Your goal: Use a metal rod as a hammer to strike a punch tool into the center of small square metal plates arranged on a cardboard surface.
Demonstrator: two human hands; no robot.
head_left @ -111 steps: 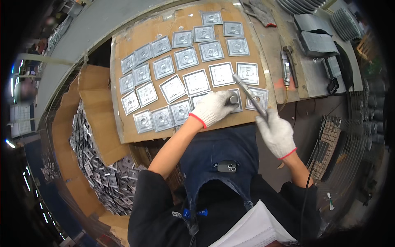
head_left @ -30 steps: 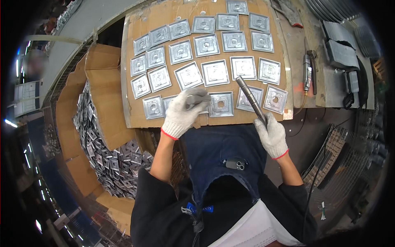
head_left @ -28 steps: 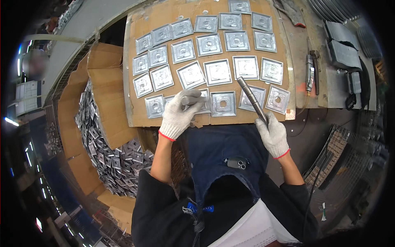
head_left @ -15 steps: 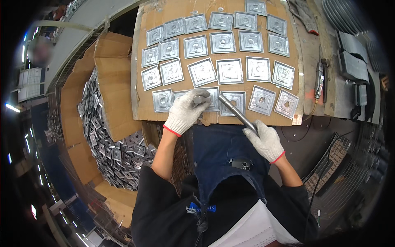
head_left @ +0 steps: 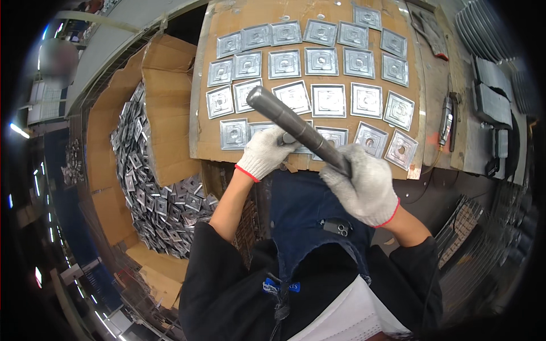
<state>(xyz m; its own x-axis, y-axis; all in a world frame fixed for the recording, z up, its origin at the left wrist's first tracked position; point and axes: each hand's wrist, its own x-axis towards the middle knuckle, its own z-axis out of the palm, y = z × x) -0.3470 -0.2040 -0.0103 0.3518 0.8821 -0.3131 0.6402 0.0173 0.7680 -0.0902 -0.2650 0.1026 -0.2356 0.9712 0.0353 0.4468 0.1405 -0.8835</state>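
Gripping a steel rod (head_left: 296,126), the right hand (head_left: 364,184) is raising it while the left hand (head_left: 264,152) is pinning a square plate (head_left: 259,129) at the bench's near edge, risking struck fingers.

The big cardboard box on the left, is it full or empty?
Partly full. The cardboard box stands open, flaps spread, with a loose heap of small square metal plates piled inside; bare cardboard shows above the heap.

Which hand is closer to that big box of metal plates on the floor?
Left. The left hand rests on the cardboard's near edge, just right of the box. The right hand, gripping the rod, is further right, beyond it.
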